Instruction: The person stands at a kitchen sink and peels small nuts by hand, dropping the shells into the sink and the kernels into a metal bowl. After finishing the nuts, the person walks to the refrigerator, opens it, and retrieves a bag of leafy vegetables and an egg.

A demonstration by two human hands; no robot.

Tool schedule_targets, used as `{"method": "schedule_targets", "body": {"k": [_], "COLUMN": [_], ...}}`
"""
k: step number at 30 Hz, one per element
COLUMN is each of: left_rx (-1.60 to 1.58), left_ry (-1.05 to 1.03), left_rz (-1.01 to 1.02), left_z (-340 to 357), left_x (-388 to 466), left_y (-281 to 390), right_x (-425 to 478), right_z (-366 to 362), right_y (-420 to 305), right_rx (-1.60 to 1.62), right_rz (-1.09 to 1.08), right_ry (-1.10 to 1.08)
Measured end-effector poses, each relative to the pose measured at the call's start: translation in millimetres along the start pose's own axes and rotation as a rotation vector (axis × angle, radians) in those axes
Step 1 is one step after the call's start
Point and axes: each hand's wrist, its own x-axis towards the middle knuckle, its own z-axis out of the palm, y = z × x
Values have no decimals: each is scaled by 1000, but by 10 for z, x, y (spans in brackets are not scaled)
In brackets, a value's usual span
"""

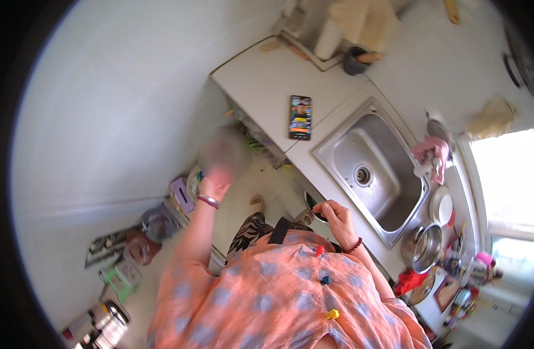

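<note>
My left hand [217, 175], with a silver bangle and a red band at its wrist, reaches forward beside the wall. A round blur covers its fingers, so whatever they may hold is hidden. My right hand [337, 220] hovers near the front edge of the white counter [249, 83], its fingers loosely curled; I cannot tell whether something is in them. Behind those fingers shows part of a dark round container [309, 202], lower down. On the counter lies a smartphone [300, 118] with its screen lit. A steel sink [358, 144] is set into the counter to its right.
A pink cloth [439, 152] hangs at the faucet. White plates [441, 205] and steel bowls [422, 248] stand along the sink's right side. A dark cup [355, 63] is at the back. On the floor to the left are a purple box [182, 195] and a green stool [121, 279].
</note>
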Motion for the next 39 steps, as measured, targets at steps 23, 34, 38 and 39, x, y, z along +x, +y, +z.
{"method": "schedule_targets", "body": {"k": [23,34,38,39], "left_rx": [1199,1647,1584,1630], "left_ry": [-1417,-608,-325,-311], "left_rz": [1238,1201,1311,1326], "left_z": [4239,2899,2677,2638], "left_x": [-2002,-432,-102,-8], "left_y": [-2854,-1712,-1115,-1017], "right_x": [-106,-719,-505,-459], "right_z": [-2037,-2667,-2232,-2124], "right_y": [870,319,487,477], "right_rx": [1261,1115,1149,1122], "right_rz": [258,-355,-146,-96], "right_ry": [595,435,338,343]}}
